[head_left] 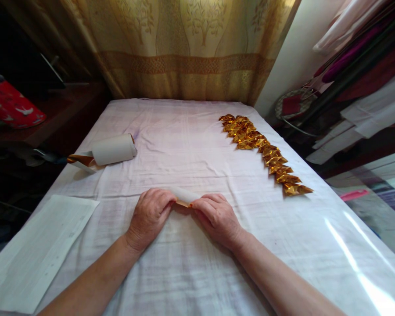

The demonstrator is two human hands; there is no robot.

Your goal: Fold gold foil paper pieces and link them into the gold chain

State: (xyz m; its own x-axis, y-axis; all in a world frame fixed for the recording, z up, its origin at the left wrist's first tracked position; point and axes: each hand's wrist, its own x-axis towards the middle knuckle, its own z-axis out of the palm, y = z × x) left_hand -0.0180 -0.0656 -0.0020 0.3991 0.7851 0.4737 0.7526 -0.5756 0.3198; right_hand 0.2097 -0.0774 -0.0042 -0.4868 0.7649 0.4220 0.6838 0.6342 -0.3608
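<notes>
Between my hands, just above the white cloth, is a small rolled or folded sheet of paper, white on its outer face with a thin golden-orange edge toward me. My left hand pinches its left end between thumb and fingers. At the right end, my right hand grips it the same way. Both palms face down and the curled fingers hide the paper's ends. Off to the right, several shiny gold folded paper pieces lie overlapping in a long slanting row.
A rolled bundle of white-backed gold paper lies at the left. A flat white sheet rests at the near left of the cloth-covered surface. A patterned curtain hangs behind. Clothes hang at the right, and a red container stands far left.
</notes>
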